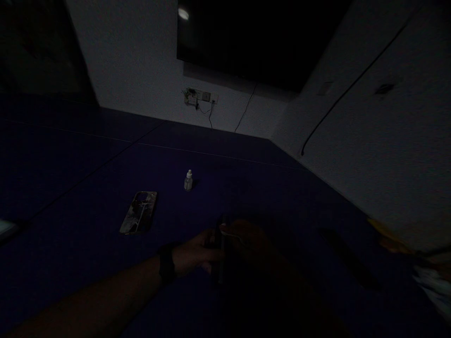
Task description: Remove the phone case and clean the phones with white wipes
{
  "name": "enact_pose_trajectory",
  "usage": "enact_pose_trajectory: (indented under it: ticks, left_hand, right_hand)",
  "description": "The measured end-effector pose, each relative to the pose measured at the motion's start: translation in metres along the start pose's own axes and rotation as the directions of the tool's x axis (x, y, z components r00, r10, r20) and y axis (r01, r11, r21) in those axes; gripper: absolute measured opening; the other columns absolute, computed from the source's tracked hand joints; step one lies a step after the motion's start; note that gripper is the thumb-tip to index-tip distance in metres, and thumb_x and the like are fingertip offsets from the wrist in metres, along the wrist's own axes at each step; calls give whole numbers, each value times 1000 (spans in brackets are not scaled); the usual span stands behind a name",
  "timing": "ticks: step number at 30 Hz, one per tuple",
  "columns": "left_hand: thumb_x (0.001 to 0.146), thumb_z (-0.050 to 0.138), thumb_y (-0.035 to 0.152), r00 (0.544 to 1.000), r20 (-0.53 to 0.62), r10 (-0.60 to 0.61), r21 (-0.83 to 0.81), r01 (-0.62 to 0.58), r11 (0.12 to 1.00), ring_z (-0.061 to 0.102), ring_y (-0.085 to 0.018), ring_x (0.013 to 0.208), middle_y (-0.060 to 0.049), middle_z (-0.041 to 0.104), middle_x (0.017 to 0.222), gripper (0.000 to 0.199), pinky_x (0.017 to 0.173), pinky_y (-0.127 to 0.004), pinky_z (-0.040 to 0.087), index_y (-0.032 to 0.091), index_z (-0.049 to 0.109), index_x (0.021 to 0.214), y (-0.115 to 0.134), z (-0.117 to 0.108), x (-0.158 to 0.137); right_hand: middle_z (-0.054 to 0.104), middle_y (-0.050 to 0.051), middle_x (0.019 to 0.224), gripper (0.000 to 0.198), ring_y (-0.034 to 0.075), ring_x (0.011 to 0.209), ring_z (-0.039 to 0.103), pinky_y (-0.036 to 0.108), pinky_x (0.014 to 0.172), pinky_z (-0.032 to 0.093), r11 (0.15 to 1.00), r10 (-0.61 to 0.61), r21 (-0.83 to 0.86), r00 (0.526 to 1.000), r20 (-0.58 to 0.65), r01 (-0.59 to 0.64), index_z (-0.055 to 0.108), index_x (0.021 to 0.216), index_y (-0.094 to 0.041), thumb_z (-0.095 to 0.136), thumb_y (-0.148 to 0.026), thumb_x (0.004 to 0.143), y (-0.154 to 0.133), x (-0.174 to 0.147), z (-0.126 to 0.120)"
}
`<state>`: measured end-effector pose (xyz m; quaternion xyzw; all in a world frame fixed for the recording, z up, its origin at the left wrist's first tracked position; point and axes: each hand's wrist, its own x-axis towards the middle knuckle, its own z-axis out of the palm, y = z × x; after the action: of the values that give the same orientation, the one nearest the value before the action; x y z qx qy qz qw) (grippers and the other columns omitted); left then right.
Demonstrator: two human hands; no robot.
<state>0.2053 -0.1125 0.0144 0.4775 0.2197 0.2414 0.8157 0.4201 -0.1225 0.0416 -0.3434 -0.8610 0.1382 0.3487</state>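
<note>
The picture is very dark. My left hand [197, 252], with a dark watch [167, 263] on its wrist, grips a thin dark slab [221, 263] that looks like a phone stood on edge. Close against its upper end, my right hand [248, 234] is closed, its fingers mostly lost in shadow. By the right fingertips shows a small pale tip [223, 228] with a thin curved line; its kind cannot be made out. Beyond my hands a small white-capped dropper bottle [188, 181] stands upright. Left of it lies a patterned phone case [139, 212].
The blue surface [105, 188] runs to the walls. A long dark flat object [348, 258] lies at right, near a pale and yellow bundle [391, 237]. At the left edge is a pale object [7, 228]. A large dark screen [246, 37] hangs above sockets [206, 96] and cables.
</note>
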Motion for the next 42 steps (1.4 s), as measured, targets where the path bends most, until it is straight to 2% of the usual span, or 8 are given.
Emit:
enact_pose_trajectory:
  ticks: [4, 10, 12, 19, 26, 32, 38, 42]
  left_hand:
    - [73, 85, 37, 997, -52, 50, -17, -51, 999, 63, -15, 84, -5, 63, 102, 57, 64, -23, 52, 18, 56, 119, -1, 0, -1]
    - [66, 91, 29, 997, 19, 72, 12, -72, 997, 61, -15, 87, -6, 63, 107, 74, 64, -21, 46, 22, 55, 131, 0, 1, 1]
    - [64, 92, 27, 996, 24, 82, 10, -82, 997, 61, -16, 90, -6, 63, 110, 79, 66, -22, 46, 24, 53, 133, -1, 0, 2]
    - [66, 91, 29, 997, 29, 77, -2, -77, 997, 59, -14, 84, -4, 63, 106, 77, 67, -23, 45, 22, 52, 131, -4, -4, 1]
    - [67, 89, 27, 996, 9, 86, -30, -86, 996, 59, -18, 96, -6, 60, 112, 78, 77, -28, 45, 22, 49, 134, 1, -3, -2]
    - [71, 85, 29, 995, 23, 95, 0, -95, 995, 55, -14, 83, -4, 59, 102, 76, 69, -27, 42, 23, 46, 137, -3, -5, -1]
    - [70, 85, 27, 996, 36, 77, -12, -77, 997, 53, -13, 79, -2, 58, 97, 67, 67, -25, 41, 20, 51, 127, 1, -3, -1]
    - [70, 86, 26, 994, 25, 104, -17, -104, 994, 58, -18, 93, -6, 61, 108, 72, 75, -29, 43, 21, 51, 133, 5, -2, -2]
  right_hand:
    - [69, 4, 91, 34, 14, 78, 63, 26, 68, 52, 983, -182, 49, 981, 72, 179, 65, 126, -28, 49, -19, 97, -1, -1, 1]
    - [71, 6, 94, 29, 15, 78, 67, 28, 71, 55, 990, 134, -32, 991, -8, -134, 69, 120, -24, 49, -28, 100, 2, 2, 2]
    - [71, 6, 95, 29, 16, 80, 68, 27, 72, 55, 987, 157, -20, 988, 6, -157, 70, 119, -23, 48, -29, 100, 0, 3, 2]
    - [70, 8, 101, 32, 17, 86, 67, 29, 76, 56, 994, 105, -22, 995, 5, -104, 67, 126, -23, 47, -26, 100, -9, 4, 3]
    - [68, 7, 101, 35, 15, 87, 64, 28, 74, 54, 982, -185, 48, 977, 104, 181, 63, 129, -26, 50, -20, 98, -11, -1, -6]
    - [66, 8, 99, 38, 16, 82, 63, 28, 71, 54, 994, 1, -112, 999, 48, 5, 63, 131, -23, 50, -16, 96, -5, 1, -2]
    - [68, 6, 102, 34, 14, 86, 64, 26, 74, 53, 979, -203, 24, 971, 126, 201, 62, 127, -25, 52, -16, 95, -10, -2, -7]
    - [70, 6, 106, 34, 16, 93, 66, 30, 80, 55, 987, -136, -80, 987, 86, 143, 61, 127, -26, 52, -18, 95, -8, -4, -7]
